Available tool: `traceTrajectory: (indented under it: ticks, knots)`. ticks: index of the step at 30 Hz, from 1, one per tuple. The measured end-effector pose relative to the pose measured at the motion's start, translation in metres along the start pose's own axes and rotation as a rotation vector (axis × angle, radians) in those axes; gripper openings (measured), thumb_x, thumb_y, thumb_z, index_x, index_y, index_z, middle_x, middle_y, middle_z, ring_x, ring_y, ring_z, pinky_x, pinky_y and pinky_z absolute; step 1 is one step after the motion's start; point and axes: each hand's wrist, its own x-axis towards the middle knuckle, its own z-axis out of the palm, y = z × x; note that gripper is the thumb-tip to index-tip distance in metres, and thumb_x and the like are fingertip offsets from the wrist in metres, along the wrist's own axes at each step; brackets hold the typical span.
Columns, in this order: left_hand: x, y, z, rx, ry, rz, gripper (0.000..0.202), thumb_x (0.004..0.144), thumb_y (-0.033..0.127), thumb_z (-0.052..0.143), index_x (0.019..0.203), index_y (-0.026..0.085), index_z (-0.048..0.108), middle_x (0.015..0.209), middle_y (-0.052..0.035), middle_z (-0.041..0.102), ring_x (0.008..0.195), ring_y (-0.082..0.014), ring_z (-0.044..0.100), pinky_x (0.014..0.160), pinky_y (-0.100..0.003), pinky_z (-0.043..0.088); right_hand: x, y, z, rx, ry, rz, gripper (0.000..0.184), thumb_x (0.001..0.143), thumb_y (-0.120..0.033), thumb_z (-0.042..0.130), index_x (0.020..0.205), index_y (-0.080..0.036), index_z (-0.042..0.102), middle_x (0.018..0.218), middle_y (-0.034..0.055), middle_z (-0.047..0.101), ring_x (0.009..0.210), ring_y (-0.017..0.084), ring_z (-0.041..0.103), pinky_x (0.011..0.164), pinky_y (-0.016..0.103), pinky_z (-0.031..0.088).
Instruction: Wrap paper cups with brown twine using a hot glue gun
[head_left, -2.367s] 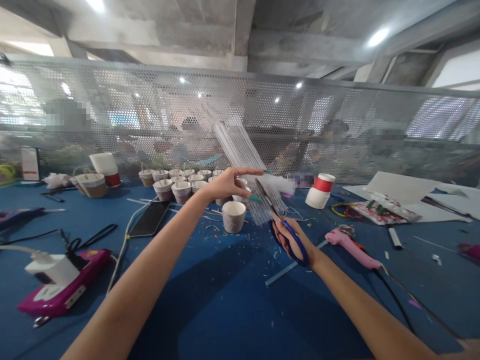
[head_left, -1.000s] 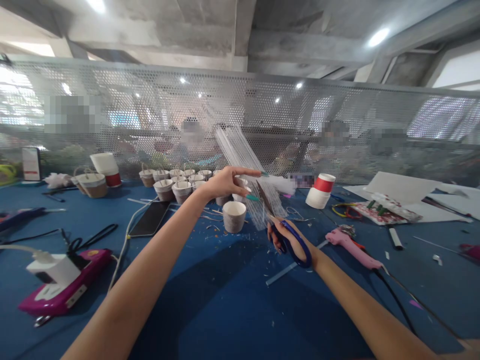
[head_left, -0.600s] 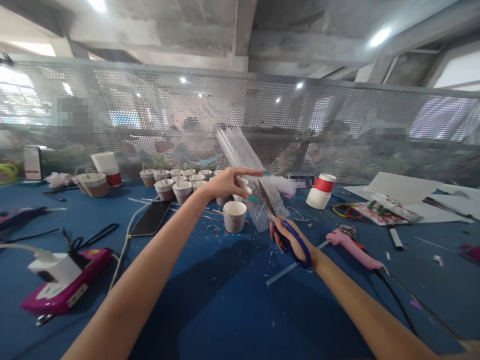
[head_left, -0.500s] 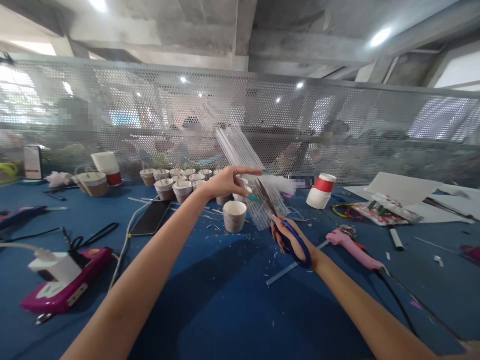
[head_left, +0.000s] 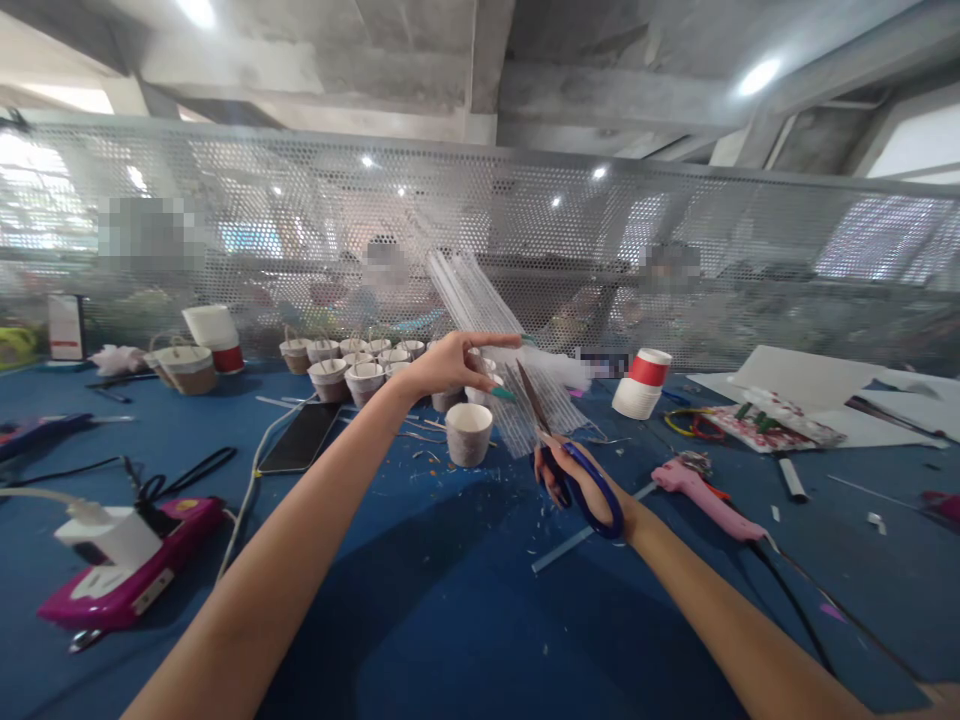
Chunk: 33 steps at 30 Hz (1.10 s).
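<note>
My left hand (head_left: 454,365) is curled round a translucent, striped mesh strip (head_left: 480,295), with thumb and forefinger at its edge. The strip slants from upper left down to the right, its lower part lying between my hands. My right hand (head_left: 574,470) holds scissors (head_left: 604,515) with dark blue handles. Their blades stand apart and point up at the strip; I cannot tell whether they touch it. Below my left fingers a small whitish cup (head_left: 469,436) stands upright on the table.
Several small pots with handles (head_left: 366,380) stand behind my left wrist. At left are a black phone (head_left: 301,437) and a magenta power strip (head_left: 127,585). A pink glue gun (head_left: 709,497) and stacked cups (head_left: 643,383) are at right. A perforated screen (head_left: 300,200) rises behind the blue table.
The scissor blades have spread wider, and the lower handle loop has swung slightly left. My left hand keeps almost the same place, with the strip shifted slightly.
</note>
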Motion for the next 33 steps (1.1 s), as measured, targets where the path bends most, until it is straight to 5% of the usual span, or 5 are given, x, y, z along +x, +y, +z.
traceTrajectory:
  ticks: [7,18,27,33]
  knots:
    - [0.000,0.000,0.000,0.039,0.014,-0.025,0.068,0.068,0.013,0.072,0.133,0.018,0.054,0.075,-0.0027,0.071,0.048,-0.0062,0.048,0.044,-0.019,0.029,0.000,-0.003,0.003,-0.006,0.023,0.003,0.048,0.081,-0.066,0.054,0.077,-0.019,0.051,0.057,-0.0060,0.046,0.044,0.007,0.043,0.041,0.021,0.035]
    - [0.001,-0.006,-0.003,0.013,0.011,0.003,0.072,0.068,0.018,0.073,0.136,0.021,0.051,0.104,-0.0096,0.072,0.052,-0.0051,0.051,0.050,-0.019,0.041,-0.005,-0.010,0.005,-0.068,0.060,-0.001,0.047,0.081,-0.066,0.054,0.071,-0.020,0.047,0.051,-0.0081,0.042,0.038,0.005,0.037,0.034,0.018,0.032]
    - [0.000,-0.005,-0.003,0.033,0.021,-0.004,0.073,0.068,0.021,0.075,0.137,0.020,0.050,0.067,-0.0005,0.069,0.050,-0.0073,0.051,0.049,-0.018,0.039,-0.006,-0.010,0.006,-0.064,0.083,0.019,0.044,0.084,-0.062,0.051,0.068,-0.022,0.045,0.044,-0.0092,0.038,0.032,0.006,0.029,0.030,0.019,0.025]
    - [0.000,-0.004,-0.002,0.005,0.025,0.007,0.073,0.068,0.018,0.075,0.137,0.018,0.050,0.074,-0.0017,0.071,0.052,-0.0064,0.051,0.051,-0.018,0.041,-0.006,-0.008,0.005,-0.090,0.096,0.030,0.047,0.085,-0.064,0.048,0.065,-0.022,0.044,0.041,-0.0093,0.037,0.031,0.005,0.029,0.030,0.020,0.023]
